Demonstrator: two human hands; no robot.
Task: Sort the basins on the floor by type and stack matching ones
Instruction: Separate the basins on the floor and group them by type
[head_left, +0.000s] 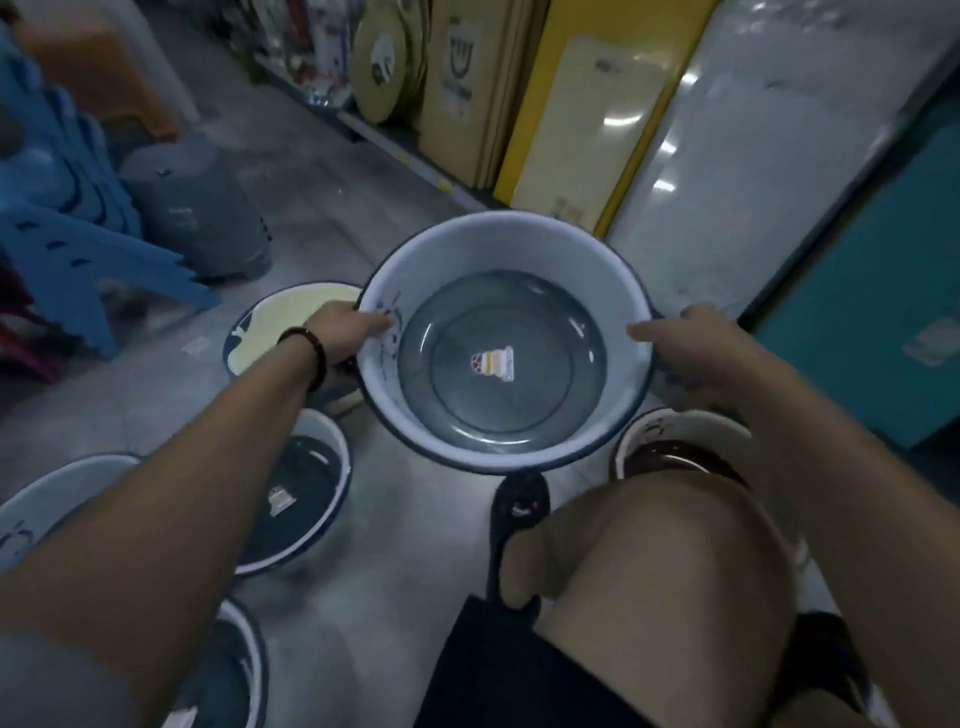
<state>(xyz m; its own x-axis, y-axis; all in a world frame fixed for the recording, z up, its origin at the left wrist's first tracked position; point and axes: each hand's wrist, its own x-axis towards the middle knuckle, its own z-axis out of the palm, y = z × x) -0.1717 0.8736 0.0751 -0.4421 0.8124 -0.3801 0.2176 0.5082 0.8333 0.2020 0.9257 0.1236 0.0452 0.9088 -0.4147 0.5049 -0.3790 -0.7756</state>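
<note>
A white basin with a grey bottom and dark rim is held up above the floor in front of me. My left hand grips its left rim, thumb inside the wall. My right hand grips the right rim the same way. On the floor lie a cream-bottomed basin to the left, a grey-bottomed white basin under my left forearm, another white one at the far left, one at the bottom left, and a brown-bottomed basin beside my knee.
Blue plastic stools and an upturned grey bucket stand at the left. Flat boards and panels lean along a shelf at the back right, a teal panel at right. My bent knee and black shoe are below the basin.
</note>
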